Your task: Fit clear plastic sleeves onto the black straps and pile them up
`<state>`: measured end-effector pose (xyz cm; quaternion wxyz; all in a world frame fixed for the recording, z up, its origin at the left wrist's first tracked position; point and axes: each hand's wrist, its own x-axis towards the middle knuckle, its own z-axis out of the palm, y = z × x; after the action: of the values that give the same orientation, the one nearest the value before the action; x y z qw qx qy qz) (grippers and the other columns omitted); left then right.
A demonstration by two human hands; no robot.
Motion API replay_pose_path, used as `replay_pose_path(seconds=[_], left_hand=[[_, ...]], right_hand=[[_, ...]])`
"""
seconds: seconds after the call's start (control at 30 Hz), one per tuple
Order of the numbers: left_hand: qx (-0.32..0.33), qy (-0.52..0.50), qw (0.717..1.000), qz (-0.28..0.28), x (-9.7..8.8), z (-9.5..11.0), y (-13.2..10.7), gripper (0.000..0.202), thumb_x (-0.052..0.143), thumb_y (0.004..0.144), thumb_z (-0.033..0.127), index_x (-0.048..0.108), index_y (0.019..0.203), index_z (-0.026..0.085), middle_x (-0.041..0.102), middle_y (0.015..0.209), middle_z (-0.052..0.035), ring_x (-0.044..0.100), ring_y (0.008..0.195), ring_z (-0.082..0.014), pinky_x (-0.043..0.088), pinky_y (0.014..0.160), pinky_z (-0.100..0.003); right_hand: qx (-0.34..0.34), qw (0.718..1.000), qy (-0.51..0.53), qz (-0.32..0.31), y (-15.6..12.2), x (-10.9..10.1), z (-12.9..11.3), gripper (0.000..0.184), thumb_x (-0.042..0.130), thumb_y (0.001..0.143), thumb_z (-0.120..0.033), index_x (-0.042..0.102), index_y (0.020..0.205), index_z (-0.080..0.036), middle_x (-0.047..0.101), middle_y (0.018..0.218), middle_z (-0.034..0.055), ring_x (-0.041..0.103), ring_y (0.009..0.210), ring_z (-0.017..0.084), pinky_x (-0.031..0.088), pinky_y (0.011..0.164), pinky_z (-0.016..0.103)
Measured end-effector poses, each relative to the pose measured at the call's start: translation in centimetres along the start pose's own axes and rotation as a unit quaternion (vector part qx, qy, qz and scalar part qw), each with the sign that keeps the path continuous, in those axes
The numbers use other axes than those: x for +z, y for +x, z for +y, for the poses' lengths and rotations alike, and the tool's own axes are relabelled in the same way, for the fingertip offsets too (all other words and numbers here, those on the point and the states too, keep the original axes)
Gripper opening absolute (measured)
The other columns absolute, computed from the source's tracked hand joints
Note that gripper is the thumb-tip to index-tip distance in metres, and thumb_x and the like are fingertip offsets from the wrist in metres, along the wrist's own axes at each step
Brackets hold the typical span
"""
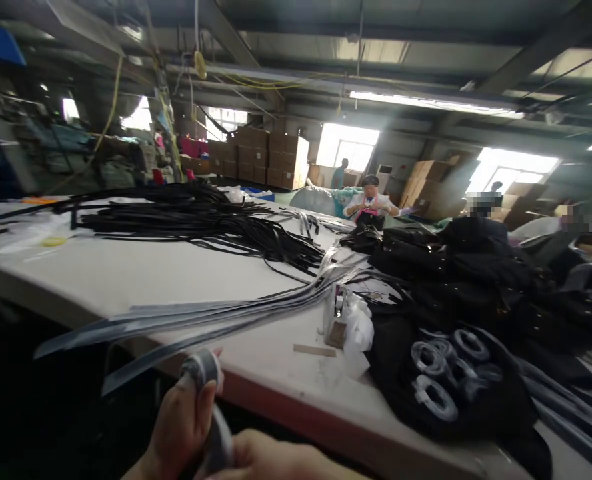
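At the bottom edge, my left hand (181,423) pinches the rolled end of a grey strap (203,370) between thumb and fingers. My right hand (271,460) is closed around the same strap just below it; most of that hand is cut off by the frame. Both hands hang in front of the near edge of a white worktable (126,280). A bundle of long grey straps (216,313) lies across the table and droops over its edge near my left hand.
A heap of black straps (196,217) covers the far left of the table. Black bags (476,280) and several coiled grey straps (439,363) fill the right side. A small box with white cloth (346,323) stands mid-table. A seated person (370,200) works opposite; cardboard boxes (271,160) stand behind.
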<state>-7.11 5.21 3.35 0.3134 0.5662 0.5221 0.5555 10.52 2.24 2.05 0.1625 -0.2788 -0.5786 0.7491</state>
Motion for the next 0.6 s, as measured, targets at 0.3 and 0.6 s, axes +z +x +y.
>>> replay_pose_path(seconds=[0.3, 0.6], left_hand=[[-0.235, 0.078, 0.893, -0.377, -0.3, 1.6, -0.7, 0.067, 0.035, 0.087, 0.072, 0.062, 0.059, 0.017, 0.043, 0.040, -0.0001, 0.041, 0.036, -0.0135, 0.035, 0.042, -0.025], [-0.398, -0.377, 0.771, -0.324, -3.4, 4.3, 2.8, 0.068, 0.020, 0.100, 0.052, 0.064, 0.073, 0.009, 0.021, 0.035, 0.0096, 0.015, 0.028, -0.0054, 0.031, 0.035, -0.018]], right_hand=[[-0.028, 0.888, -0.405, 0.214, -2.3, -6.5, -2.5, 0.039, 0.064, 0.083, -0.049, 0.070, 0.104, -0.017, 0.069, 0.096, 0.0073, 0.061, 0.088, 0.021, 0.046, 0.081, 0.032], [-0.027, 0.919, -0.325, 0.221, -0.6, -5.3, 2.3, 0.048, 0.065, 0.081, -0.051, 0.061, 0.113, -0.016, 0.065, 0.087, 0.0042, 0.056, 0.075, 0.017, 0.042, 0.066, 0.028]])
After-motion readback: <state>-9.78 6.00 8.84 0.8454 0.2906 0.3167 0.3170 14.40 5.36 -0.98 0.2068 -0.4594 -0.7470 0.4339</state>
